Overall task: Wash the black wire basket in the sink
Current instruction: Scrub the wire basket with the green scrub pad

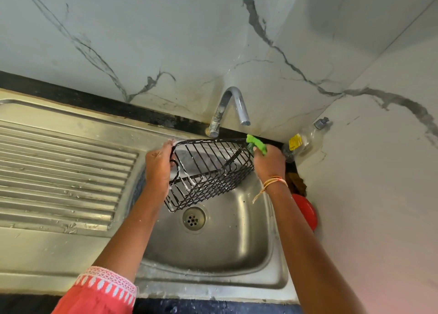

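Gripping one end of the black wire basket (208, 171), the left hand (157, 171) tilts it over the sink (213, 247) mid-frame, while the right hand (269, 163) pinches a green scrubber (257, 144) against the far rim. Looks like the soaping step; rinsing under the dry tap (233, 105) probably comes next. Right fingertips are hidden, and the bottle (305, 138) label's unreadable.

Steel sink (248, 264) with ribbed drainboard (59, 171), set in a dark counter (78, 100). Drain (193, 219) lies just below the held basket (208, 171). Tap (227, 110) stands behind the grip; clear bottle (305, 138) and red bowl (305, 210) rest right of it.
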Available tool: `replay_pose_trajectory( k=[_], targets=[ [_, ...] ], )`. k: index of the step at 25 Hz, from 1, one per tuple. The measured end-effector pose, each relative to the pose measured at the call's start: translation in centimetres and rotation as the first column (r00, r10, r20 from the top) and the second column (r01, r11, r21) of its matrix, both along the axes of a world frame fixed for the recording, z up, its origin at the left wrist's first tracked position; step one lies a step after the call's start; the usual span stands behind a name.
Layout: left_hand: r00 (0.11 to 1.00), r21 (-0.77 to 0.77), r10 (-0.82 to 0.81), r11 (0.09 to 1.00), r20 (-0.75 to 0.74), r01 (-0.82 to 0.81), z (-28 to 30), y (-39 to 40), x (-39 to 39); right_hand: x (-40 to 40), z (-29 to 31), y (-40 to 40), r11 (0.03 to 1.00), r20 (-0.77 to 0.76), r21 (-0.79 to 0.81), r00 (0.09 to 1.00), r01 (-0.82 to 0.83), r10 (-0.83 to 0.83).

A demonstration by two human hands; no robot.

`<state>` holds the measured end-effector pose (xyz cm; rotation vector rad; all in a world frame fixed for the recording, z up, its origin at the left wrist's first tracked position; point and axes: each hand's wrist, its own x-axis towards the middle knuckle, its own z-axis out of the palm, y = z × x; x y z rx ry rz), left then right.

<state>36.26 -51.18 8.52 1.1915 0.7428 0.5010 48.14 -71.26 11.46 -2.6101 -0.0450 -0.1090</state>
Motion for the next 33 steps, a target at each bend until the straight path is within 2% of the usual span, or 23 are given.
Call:
replay_pose_trajectory(
  k=[1,2,5,7,10,12,15,17,18,20,22,24,27,28,31,32,33],
  targets=[
    [1.0,0.003,-0.002,1.0,0.005,0.002,0.0,0.0,0.0,0.5,0.0,-0.1,0.996,0.057,-0.086,0.998,-0.016,0.021],
    [1.0,-0.002,0.0,1.0,0.009,0.0,0.0,-0.1,0.1,0.6,0.1,-0.1,0.994,0.06,-0.102,0.997,-0.043,0.049],
    [0.999,-0.066,0.036,0.997,0.017,-0.034,-0.6,-0.4,0.4,-0.4,-0.4,0.8,0.983,-0.027,0.046,0.983,-0.178,0.179],
    [0.998,-0.061,0.064,0.996,-0.007,-0.064,-1.0,-1.2,0.4,-2.3,-0.5,1.9,0.968,-0.028,0.077,0.969,-0.241,0.244],
    [0.99,0.013,0.119,0.993,-0.076,-0.119,-1.3,-2.5,0.6,-6.4,0.4,4.2,0.951,-0.004,0.141,0.96,-0.276,0.28],
    [0.979,0.106,0.154,0.984,-0.13,-0.141,-1.2,-2.7,0.7,-9.5,0.7,5.7,0.921,0.081,0.21,0.944,-0.329,0.319],
    [0.985,0.17,0.115,0.981,-0.126,-0.093,-1.9,-1.8,0.6,-11.6,0.0,5.9,0.822,0.136,0.347,0.891,-0.452,0.432],
    [0.99,0.163,0.078,0.985,-0.12,-0.058,-2.0,-1.3,0.4,-9.9,0.5,4.3,0.804,0.079,0.45,0.914,-0.389,0.398],
    [0.991,0.16,0.066,0.986,-0.112,-0.048,-1.8,-1.1,0.5,-8.1,0.6,3.1,0.83,0.05,0.48,0.954,-0.282,0.296],
    [0.993,0.124,0.068,0.991,-0.096,-0.056,-1.3,-0.8,0.7,-4.1,0.5,0.5,0.903,0.004,0.426,0.998,-0.059,0.063],
    [0.993,0.083,0.091,0.993,-0.082,-0.084,-1.0,-1.3,0.8,-2.4,0.0,-0.6,0.941,-0.029,0.337,0.999,-0.008,0.019],
    [0.988,0.135,0.109,0.986,-0.111,-0.094,-0.6,-2.6,0.7,-4.1,-0.8,1.1,0.931,-0.036,0.358,0.995,-0.077,0.096],
    [0.949,0.236,0.167,0.966,-0.268,-0.104,-0.5,-4.3,0.0,-9.9,-0.8,4.8,0.846,0.045,0.475,0.967,-0.24,0.249],
    [0.936,0.259,0.191,0.959,-0.295,-0.114,-0.5,-4.2,-0.2,-11.5,-0.7,5.6,0.807,0.108,0.497,0.945,-0.32,0.308],
    [0.951,0.242,0.14,0.968,-0.276,-0.072,-0.6,-3.3,-0.2,-13.5,-1.3,5.6,0.709,0.329,0.372,0.8,-0.599,0.502],
    [0.954,0.257,0.115,0.966,-0.276,-0.042,-0.7,-3.1,0.0,-12.9,-1.3,5.3,0.699,0.36,0.419,0.813,-0.579,0.458],
    [0.958,0.268,0.082,0.963,-0.274,-0.006,-0.8,-2.9,0.1,-11.7,-1.0,5.1,0.695,0.355,0.524,0.868,-0.493,0.347]
  ],
)
